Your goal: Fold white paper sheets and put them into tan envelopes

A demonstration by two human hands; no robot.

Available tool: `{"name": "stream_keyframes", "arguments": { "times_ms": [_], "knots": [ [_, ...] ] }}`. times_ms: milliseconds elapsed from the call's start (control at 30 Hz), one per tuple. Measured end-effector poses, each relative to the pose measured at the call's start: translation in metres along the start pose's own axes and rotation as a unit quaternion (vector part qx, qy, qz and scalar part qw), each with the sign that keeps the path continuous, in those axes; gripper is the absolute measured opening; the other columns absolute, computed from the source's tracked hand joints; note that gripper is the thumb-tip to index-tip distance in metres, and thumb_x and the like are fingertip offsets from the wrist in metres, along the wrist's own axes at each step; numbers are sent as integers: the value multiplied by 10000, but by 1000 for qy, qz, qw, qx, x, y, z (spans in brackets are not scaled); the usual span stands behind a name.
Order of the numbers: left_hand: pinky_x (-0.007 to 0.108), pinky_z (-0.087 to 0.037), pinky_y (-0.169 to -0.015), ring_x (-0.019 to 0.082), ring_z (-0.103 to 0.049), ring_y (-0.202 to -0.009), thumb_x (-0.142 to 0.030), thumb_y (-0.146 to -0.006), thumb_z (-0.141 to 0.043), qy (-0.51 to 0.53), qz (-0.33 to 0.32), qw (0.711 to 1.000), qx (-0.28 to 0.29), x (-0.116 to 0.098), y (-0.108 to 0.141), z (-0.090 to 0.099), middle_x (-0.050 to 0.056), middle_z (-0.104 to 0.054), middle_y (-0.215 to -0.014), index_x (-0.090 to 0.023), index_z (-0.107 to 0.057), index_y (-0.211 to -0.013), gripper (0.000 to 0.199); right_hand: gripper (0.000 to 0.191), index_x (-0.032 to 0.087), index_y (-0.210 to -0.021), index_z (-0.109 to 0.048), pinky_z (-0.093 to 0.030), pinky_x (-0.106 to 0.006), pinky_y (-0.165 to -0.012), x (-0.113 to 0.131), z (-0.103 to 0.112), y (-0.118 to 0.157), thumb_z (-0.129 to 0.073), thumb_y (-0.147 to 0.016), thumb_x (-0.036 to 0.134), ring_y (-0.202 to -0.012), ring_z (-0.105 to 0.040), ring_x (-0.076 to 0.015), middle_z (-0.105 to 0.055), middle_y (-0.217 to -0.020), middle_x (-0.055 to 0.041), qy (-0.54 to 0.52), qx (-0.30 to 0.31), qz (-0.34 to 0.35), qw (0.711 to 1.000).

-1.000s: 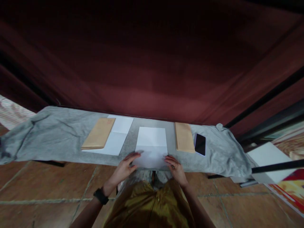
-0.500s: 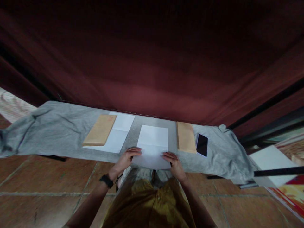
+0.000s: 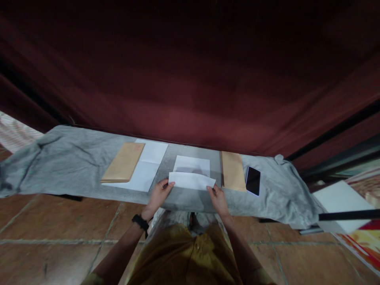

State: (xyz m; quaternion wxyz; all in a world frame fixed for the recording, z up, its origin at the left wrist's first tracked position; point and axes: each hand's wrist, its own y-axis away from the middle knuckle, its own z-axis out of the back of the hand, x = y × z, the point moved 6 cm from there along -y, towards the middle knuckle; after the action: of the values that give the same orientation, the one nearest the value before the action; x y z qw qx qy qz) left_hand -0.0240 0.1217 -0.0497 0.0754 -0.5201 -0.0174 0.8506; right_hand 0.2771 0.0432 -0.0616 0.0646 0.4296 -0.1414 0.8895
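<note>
A white sheet of paper (image 3: 191, 181) lies before me, its near part lifted and bent up over the far part. My left hand (image 3: 160, 193) pinches the left corner of the raised flap between thumb and fingers. At the flap's right corner, my right hand (image 3: 217, 198) holds the paper the same way. To the left, a stack of brown envelopes (image 3: 124, 161) rests on other white paper (image 3: 150, 168) that has a crease across it. Another stack of brown envelopes (image 3: 233, 171) lies to the right of my right hand.
A grey cloth (image 3: 80, 166) covers the long narrow surface. A phone (image 3: 253, 181) with a dark screen lies right of the envelopes. Behind rises a dark red curtain-like wall (image 3: 190, 114). A white board (image 3: 341, 202) and a black bar (image 3: 347, 215) are at the far right.
The sheet lay flat under both hands before. Now its near edge is raised and brought away from me over the far half, with both hands gripping its corners.
</note>
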Motion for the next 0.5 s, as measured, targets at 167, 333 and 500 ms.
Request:
{"name": "stream_keyframes", "arguments": {
  "times_ms": [167, 333, 500],
  "knots": [
    [275, -516, -696, 187, -659, -743, -569, -901, -548, 2, -5, 1000, -20, -11, -1, 1, 5, -709, -742, -221, -635, -742, 392, 472, 211, -1042, -743, -591, -353, -816, 2, 0, -5, -450, -1019, 580, -893, -752, -268, -799, -905, -85, -8, -3, -18, 1000],
    [260, -444, -610, 165, -571, -634, -561, -888, -540, -23, 9, 999, -33, -9, 0, -2, -22, -612, -634, -227, -582, -677, 397, 483, 212, -985, -729, -549, -312, -681, 2, -2, -1, -409, -1039, 570, -728, -723, -241, -772, -797, -63, 43, -12, -29, 999],
    [255, -432, -636, 167, -577, -668, -482, -937, -506, -95, 52, 994, -18, -8, -6, -9, -7, -645, -683, -218, -635, -759, 344, 376, 204, -1020, -722, -506, -268, -671, 7, -7, -8, -439, -1067, 447, -766, -746, -220, -786, -845, -61, 179, 7, -78, 981]
  ]
}}
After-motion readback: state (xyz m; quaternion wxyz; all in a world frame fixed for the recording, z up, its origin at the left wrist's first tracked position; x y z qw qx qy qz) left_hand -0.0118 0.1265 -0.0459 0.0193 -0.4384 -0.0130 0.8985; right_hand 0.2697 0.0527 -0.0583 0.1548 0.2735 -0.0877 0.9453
